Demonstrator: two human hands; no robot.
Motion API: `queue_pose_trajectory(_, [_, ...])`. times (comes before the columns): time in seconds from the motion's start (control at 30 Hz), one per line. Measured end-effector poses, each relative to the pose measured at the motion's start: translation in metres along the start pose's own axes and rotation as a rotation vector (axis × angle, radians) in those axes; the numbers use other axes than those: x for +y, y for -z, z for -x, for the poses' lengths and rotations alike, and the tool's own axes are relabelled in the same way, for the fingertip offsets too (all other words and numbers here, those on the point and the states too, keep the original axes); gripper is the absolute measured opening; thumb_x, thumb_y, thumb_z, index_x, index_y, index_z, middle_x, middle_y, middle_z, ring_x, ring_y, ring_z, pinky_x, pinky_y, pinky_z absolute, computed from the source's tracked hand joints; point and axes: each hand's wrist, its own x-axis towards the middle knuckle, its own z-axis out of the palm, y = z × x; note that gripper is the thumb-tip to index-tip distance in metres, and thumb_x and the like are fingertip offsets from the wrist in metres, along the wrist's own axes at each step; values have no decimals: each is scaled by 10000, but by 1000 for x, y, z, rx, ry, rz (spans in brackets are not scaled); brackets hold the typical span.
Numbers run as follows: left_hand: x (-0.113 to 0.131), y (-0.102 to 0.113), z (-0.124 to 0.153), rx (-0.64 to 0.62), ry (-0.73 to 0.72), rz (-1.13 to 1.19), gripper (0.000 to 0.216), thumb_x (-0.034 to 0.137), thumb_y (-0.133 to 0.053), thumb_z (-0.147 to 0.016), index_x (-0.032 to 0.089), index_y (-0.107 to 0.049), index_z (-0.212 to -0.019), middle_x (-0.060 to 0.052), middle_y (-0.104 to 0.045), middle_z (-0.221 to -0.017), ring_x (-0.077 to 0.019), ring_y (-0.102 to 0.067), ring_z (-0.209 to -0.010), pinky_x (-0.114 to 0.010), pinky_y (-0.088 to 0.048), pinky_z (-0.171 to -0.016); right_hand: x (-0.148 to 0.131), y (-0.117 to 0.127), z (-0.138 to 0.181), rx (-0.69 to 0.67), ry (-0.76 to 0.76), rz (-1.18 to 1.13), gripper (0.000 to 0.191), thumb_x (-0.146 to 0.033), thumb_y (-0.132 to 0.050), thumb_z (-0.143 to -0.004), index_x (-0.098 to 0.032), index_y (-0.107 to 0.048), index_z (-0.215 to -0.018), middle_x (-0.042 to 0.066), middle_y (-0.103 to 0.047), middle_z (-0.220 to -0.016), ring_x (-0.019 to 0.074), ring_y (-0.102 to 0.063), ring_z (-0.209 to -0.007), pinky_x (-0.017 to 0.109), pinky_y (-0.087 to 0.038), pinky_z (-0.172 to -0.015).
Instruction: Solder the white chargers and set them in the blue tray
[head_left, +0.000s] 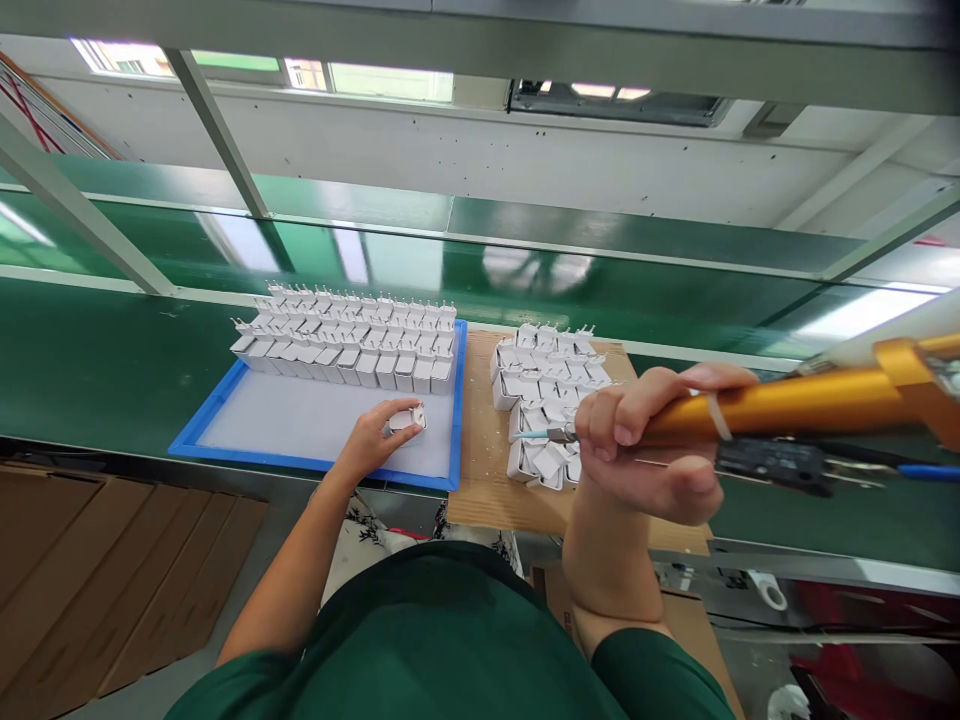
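Note:
My left hand [369, 438] grips a white plug-in charger housing [409, 422] between thumb and fingers, over the front right part of a blue-rimmed tray [457, 420]. Behind it, rows of similar white chargers [360, 355] stand in the tray with their pins up. My right hand [649, 440] is wrapped around a gold-coloured, pen-like dispensing tool [802, 400] with a pale blue needle tip [531, 435] pointing left. A black switch [776, 462] with wires is tied beneath the tool. The needle tip appears in front of a second group of white housings [551, 375], apart from the held charger.
The second group sits on a cardboard sheet [480, 470] right of the tray. Both lie on a green bench [112, 350] with metal uprights [217, 130] behind. Flattened cardboard boxes [112, 570] lie lower left. A red object [862, 620] is under the bench at right.

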Motion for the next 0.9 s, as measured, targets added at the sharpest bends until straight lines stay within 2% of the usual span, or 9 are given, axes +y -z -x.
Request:
queue_pose_trajectory(0.17, [3,1,1,-48,12,15,364,471,-643,-887,229,-649,-1158,-69,-733,-1215,-257,-673,-1131,-398,-503,-1039,2,2,-1,-29,13,-35,354,-359,-682,-780,-223,-638,-1104,-76,-507,-618,55,-345,-339,217,-322,-288])
queue_pose_trajectory(0.33, [5,3,0,-111,65,43,363,485,-623,-900,254,-618,-1180,-56,-712,-1271,-260,-651,-1192,-387,-516,-1015,2,3,-1,-33,16,-22,353,-374,-684,-778,-236,-641,-1101,-84,-499,-609,51,-342,-330,212,-331,-287])
queue_pose_trajectory(0.47, [6,4,-4,-161,62,82,351,482,-617,-912,261,-595,-1184,-48,-706,-1281,-252,-636,-1232,-386,-474,-1077,1,2,0,-19,13,-24,344,-376,-680,-783,-233,-642,-1094,-82,-501,-611,49,-337,-331,210,-326,-286])
queue_pose_trajectory(0.9, [2,4,-5,-216,58,119,365,500,-584,-937,264,-560,-1214,-57,-680,-1313,-253,-605,-1265,-395,-437,-1101,1,1,1,-16,14,-33,341,-370,-667,-786,-228,-629,-1094,-83,-492,-611,51,-331,-341,211,-325,-293])
